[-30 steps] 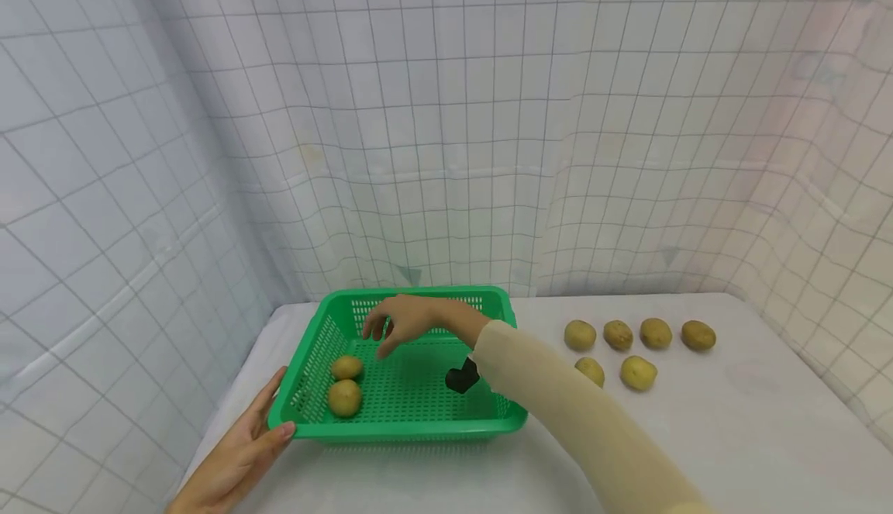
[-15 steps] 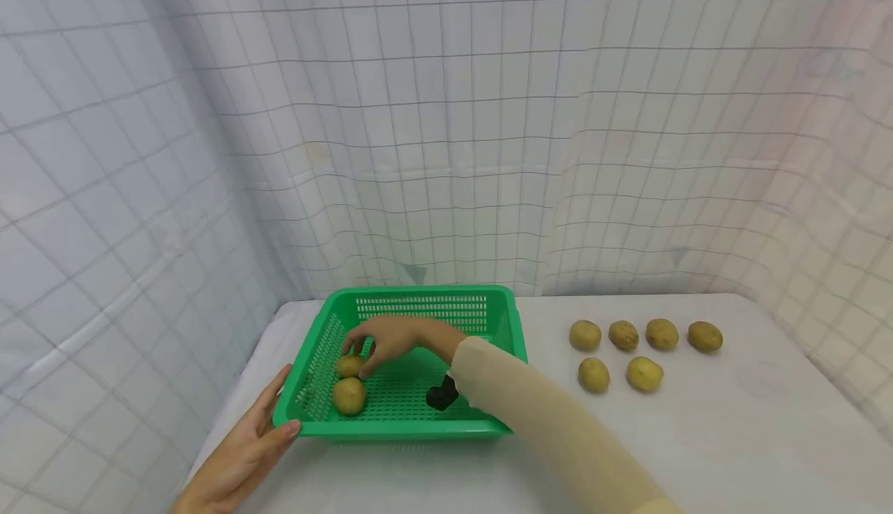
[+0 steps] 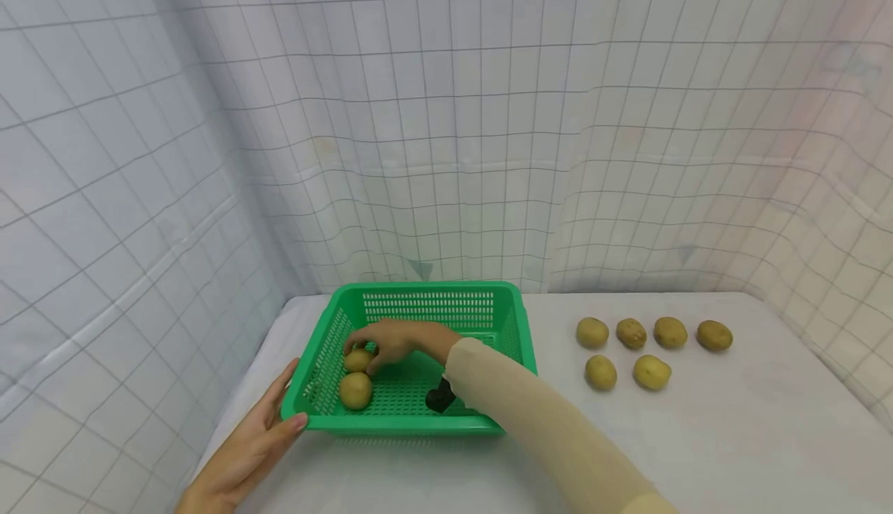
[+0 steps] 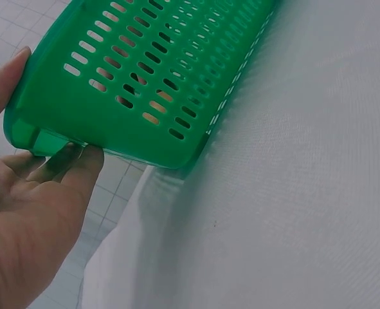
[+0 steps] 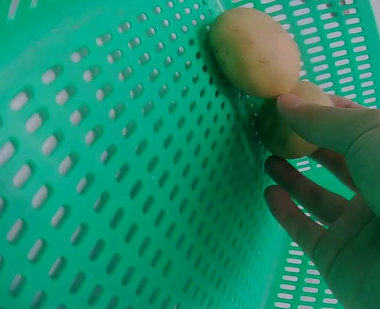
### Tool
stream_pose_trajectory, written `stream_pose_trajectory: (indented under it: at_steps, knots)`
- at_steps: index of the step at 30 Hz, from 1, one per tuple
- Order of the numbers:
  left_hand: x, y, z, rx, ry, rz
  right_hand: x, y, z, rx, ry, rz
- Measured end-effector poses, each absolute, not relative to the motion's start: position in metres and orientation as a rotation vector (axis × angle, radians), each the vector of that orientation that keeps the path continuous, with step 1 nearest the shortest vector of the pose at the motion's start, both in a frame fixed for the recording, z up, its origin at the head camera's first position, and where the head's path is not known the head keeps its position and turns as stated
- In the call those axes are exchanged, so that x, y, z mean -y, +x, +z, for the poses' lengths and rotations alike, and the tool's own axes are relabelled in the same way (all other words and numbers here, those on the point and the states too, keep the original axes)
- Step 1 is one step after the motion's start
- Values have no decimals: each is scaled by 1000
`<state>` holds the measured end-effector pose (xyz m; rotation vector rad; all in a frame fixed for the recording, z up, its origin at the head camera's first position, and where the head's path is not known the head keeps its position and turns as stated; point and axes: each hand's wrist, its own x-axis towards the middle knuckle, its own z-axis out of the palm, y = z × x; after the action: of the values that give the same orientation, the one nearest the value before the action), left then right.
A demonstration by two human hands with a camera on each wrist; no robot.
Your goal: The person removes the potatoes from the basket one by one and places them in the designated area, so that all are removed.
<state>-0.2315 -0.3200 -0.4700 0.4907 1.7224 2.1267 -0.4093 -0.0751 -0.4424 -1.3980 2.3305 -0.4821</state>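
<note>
A green plastic basket with slotted sides stands on the white-covered table. My left hand holds its front left corner, thumb over the rim and fingers beneath it in the left wrist view. Inside, two potatoes lie one behind the other along the left wall. Reaching in from the right, my right hand grips the rear potato, its thumb and fingers on either side. The front potato lies against it; in the right wrist view the thumb tip is close beside this front potato.
Several potatoes sit in two rows on the table right of the basket. White grid-patterned sheets hang behind and on both sides. A dark wrist-worn device under the right forearm hangs inside the basket.
My right hand has come down and left from above the basket's middle onto the rear potato and now grips it. The left hand keeps its hold on the corner. The view has shifted slightly.
</note>
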Motion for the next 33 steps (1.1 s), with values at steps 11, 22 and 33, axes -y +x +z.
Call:
stream_pose_trajectory:
  at_steps: [11,22,33]
  knots:
    - [319,-231,-470,-1721,491,2107,72,-404,-439,-2386,-1459,-372]
    - [319,-230,-465,-1716,508,2097,68,-398,-425,-2355,-1443,-392]
    - [319,-228,-464,-1741,529,2110,56,-400,-423,-2365,-1478,-495]
